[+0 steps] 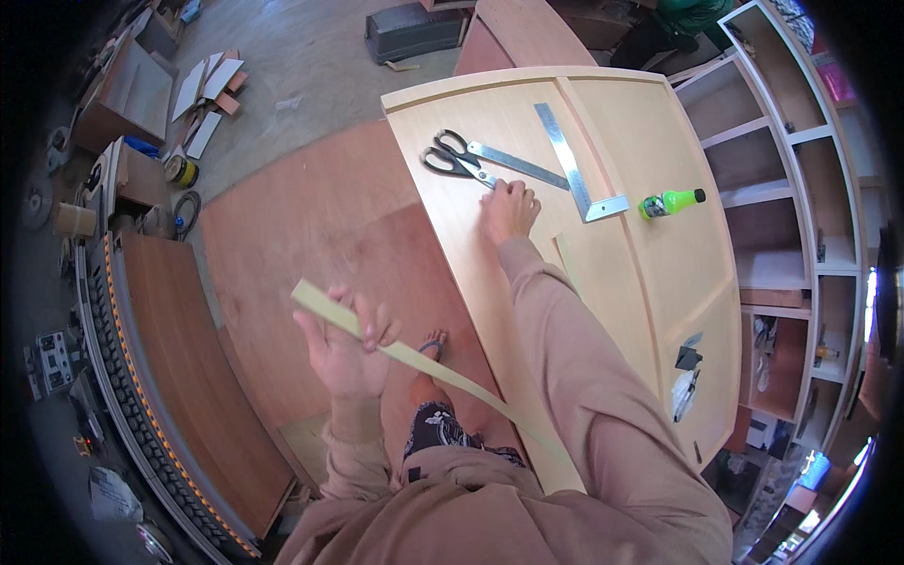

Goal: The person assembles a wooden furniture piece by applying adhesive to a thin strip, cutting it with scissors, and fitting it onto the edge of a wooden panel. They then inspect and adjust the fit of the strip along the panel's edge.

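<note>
My left hand (350, 339) is closed around a long pale yellow edging strip (443, 375), with its end sticking out past the fingers. From there the strip sags down to the right, toward my right forearm and the panel's near side. My right hand (511, 209) rests on a light wooden panel (603, 320), fingers curled over the blades of black-handled scissors (459, 160). The blade tips are hidden under the fingers. Beside them lies a steel ruler (518, 164). A try square (574, 169) lies farther right, and a green bottle (670, 202) on its side beyond it.
White cabinet frames (800, 188) stand along the right. Reddish plywood (311, 226) covers the floor at left, near a brown board (193, 367) on a rack. Scrap boards (209, 89) and a black case (414, 33) lie farther back. A person in green (692, 19) is at the far right.
</note>
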